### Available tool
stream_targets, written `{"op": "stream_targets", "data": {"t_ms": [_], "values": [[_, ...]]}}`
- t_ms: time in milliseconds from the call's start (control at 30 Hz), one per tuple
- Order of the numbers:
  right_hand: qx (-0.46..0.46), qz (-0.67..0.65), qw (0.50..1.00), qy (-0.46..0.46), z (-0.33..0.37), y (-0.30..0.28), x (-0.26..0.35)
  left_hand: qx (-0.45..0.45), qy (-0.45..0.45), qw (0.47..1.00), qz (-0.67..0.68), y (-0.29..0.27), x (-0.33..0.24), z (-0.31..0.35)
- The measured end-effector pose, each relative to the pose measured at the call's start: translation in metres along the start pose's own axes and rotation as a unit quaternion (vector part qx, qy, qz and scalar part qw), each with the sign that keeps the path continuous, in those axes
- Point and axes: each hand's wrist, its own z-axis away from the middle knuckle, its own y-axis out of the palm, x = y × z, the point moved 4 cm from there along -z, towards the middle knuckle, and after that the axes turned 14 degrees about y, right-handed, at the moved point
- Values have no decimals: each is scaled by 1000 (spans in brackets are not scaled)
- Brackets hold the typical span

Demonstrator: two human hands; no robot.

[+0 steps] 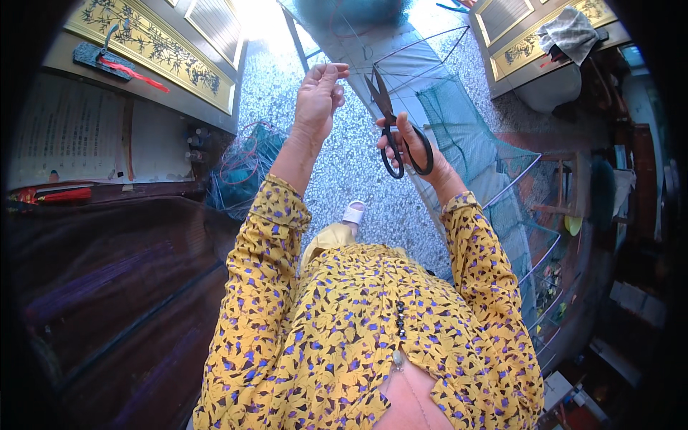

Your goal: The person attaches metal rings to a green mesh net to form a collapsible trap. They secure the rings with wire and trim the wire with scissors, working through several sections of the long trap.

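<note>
My left hand (315,104) is raised ahead of me with thumb and forefinger pinched together. Whatever is between those fingertips, perhaps a fine thread, is too small to make out. To its right, my right hand (416,143) holds a pair of black-handled scissors (382,95). Their dark blades point away from me, slightly parted, and the tips are a short way from my left fingertips. Beyond and to the right of the scissors spreads a long green mesh net (459,118) on a thin wire frame, running toward me along my right side.
A bundle of dark green netting with reddish cord (251,161) sits on the speckled floor (337,175) at left. A dark covered table (122,287) stands left. Open doors with gold panels (150,46) flank the far end. A grey cloth (570,34) hangs on the right door.
</note>
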Motion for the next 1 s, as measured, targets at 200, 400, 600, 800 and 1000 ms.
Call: {"op": "stream_targets", "data": {"t_ms": [200, 400, 600, 800, 1000], "values": [[-109, 110, 985, -70, 22, -4, -3, 7, -27, 998, 50, 8, -11, -46], [-261, -9, 945, -198, 33, 0, 9, 24, -25, 999, -33, 13, -5, -81], [-302, -41, 942, -139, 27, -1, 2, -12, -9, 998, -65, 10, -23, -99], [-297, -63, 941, -151, 29, -8, 3, -37, -17, 997, -67, -1, -31, -101], [-217, -12, 959, -182, 45, 19, 3, 21, -38, 992, -119, 2, -27, -72]]}}
